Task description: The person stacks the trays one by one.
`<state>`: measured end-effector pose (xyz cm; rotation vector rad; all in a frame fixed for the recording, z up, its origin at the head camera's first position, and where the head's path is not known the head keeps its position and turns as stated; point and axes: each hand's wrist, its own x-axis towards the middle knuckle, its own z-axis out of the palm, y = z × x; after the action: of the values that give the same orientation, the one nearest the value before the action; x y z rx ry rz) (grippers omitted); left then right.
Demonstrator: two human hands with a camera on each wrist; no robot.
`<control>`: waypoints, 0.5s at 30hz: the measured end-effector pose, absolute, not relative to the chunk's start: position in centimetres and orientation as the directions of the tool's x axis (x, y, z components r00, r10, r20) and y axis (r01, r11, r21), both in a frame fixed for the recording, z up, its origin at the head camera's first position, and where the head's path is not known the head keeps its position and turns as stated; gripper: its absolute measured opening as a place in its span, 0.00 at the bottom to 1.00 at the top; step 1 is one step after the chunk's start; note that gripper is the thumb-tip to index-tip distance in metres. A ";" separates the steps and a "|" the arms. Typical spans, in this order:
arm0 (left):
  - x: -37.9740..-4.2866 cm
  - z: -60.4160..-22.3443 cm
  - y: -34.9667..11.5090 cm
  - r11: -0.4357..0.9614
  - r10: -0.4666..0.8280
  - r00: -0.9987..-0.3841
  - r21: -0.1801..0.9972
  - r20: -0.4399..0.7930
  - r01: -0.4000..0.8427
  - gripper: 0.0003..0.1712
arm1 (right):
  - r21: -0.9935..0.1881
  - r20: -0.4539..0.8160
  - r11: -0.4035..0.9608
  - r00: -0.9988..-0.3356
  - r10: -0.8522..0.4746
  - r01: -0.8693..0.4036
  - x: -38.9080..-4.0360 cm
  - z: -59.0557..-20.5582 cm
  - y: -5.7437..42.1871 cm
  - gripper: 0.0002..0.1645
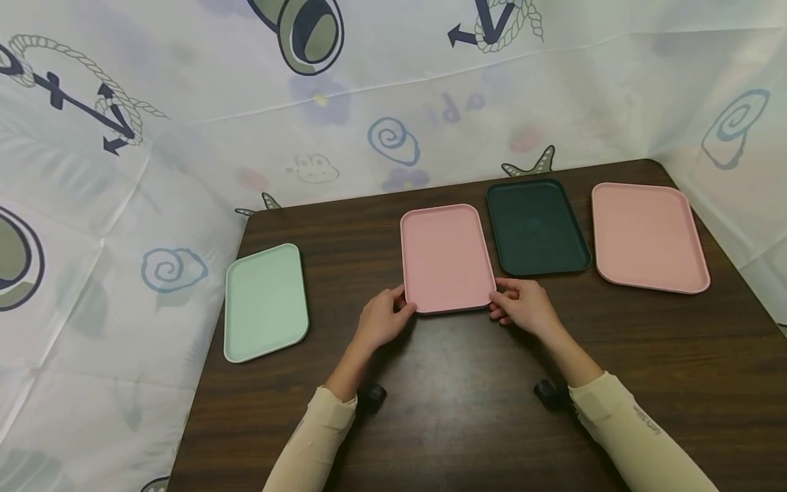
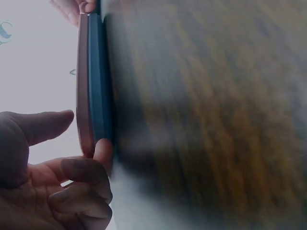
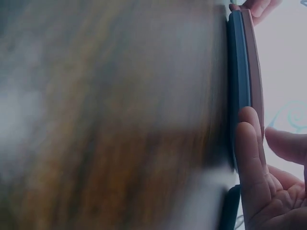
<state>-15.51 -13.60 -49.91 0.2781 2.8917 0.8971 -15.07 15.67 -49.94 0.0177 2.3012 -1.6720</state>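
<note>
A pink tray [image 1: 449, 256] lies at the middle of the table, and both wrist views show a dark tray [image 2: 100, 81] directly beneath it. My left hand [image 1: 382, 318] holds the stack at its near left corner, thumb by the pink rim and fingers at the side. At the near right corner my right hand [image 1: 525, 306] holds the same pair. Its fingers [image 3: 248, 143] lie against the edges of both trays, with the thumb on the pink side. Whether the stack touches the table is hard to tell.
A dark green tray [image 1: 537, 227] lies just right of the stack, with another pink tray [image 1: 650, 237] beyond it. To the left is a light green tray [image 1: 266, 303]. The brown wooden table [image 1: 467, 424] meets a patterned white cloth [image 1: 344, 150] at the back and left.
</note>
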 end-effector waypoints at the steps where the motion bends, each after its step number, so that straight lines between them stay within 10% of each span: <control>1: -15.4 -49.8 -13.7 0.804 0.216 -0.975 0.575 -0.050 0.149 0.22 | -0.929 -0.247 0.321 -0.955 -0.166 0.184 -14.9 -49.9 15.7 0.32; 15: -12.1 -45.0 -11.8 0.846 0.187 -0.982 0.512 -0.026 0.148 0.14 | -0.888 -0.186 0.443 -0.978 -0.098 0.124 -14.6 -48.4 20.7 0.26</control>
<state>-12.07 -11.77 -45.01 0.2672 2.9466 0.8077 -14.56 20.66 -48.38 0.0228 2.4842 -1.5545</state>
